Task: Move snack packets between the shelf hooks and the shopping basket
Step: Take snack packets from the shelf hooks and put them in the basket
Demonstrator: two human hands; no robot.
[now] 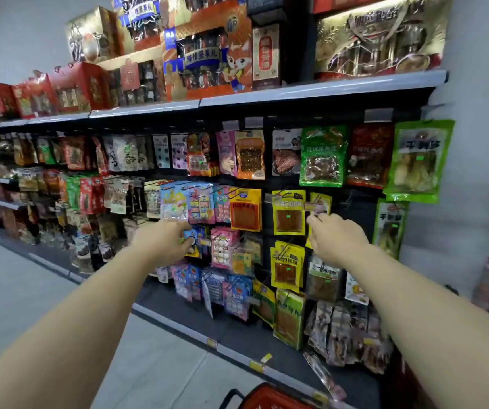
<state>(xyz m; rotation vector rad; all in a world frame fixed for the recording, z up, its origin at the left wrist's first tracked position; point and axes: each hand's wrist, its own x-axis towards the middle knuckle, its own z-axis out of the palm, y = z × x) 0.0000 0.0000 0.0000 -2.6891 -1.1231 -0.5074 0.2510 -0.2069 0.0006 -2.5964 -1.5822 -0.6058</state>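
Note:
Snack packets hang in rows on hooks along a dark shelf wall. My left hand [163, 242] reaches to the middle rows, and its fingers curl around a small blue and yellow packet [191, 242] hanging there. My right hand [336, 239] is raised in front of a yellow packet [320, 206] on a hook, fingertips pinching at its lower part. Beside it hangs another yellow packet [288, 212] with a brown window. The red shopping basket [269, 398] shows only its rim and black handle at the bottom edge.
Green packets [417, 160] hang at the right end by a grey wall. Gift boxes [207, 54] stand on the top shelf. Loose packets [352, 335] lie on the bottom ledge. The grey aisle floor [16, 290] spreads to the left.

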